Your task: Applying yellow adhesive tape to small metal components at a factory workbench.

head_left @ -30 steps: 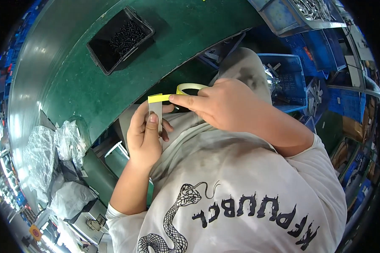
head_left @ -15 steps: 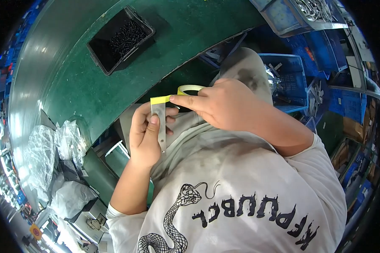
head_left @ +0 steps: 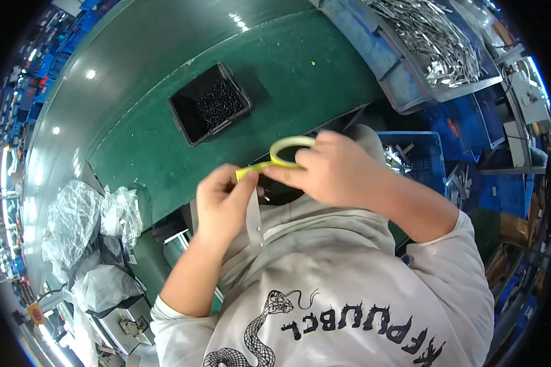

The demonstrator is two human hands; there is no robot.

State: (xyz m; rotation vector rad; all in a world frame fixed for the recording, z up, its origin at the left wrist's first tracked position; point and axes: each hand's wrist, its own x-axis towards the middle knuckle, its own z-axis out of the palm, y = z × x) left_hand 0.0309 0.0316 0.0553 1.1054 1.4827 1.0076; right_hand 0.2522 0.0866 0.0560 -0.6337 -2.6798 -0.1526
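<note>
Over my lap, my left hand grips a flat, pale metal strip that has small holes near its lower end. Yellow tape lies across the strip's upper end, with my left thumb pressed against it. From there the tape runs right to its roll, a yellow ring with a pale core. My right hand is closed on the roll's right side, and one finger stretches along under the tape near the strip. The right hand is slightly blurred.
On the green table ahead stands a black bin of small dark parts. A blue bin heaped with metal strips sits at far right, above a blue crate. Clear plastic bags lie to the left.
The left thumb has moved up the strip onto the tape end. The roll has tipped to show more of its ring. The view has shifted, bringing more of the table and right-hand bin in.
</note>
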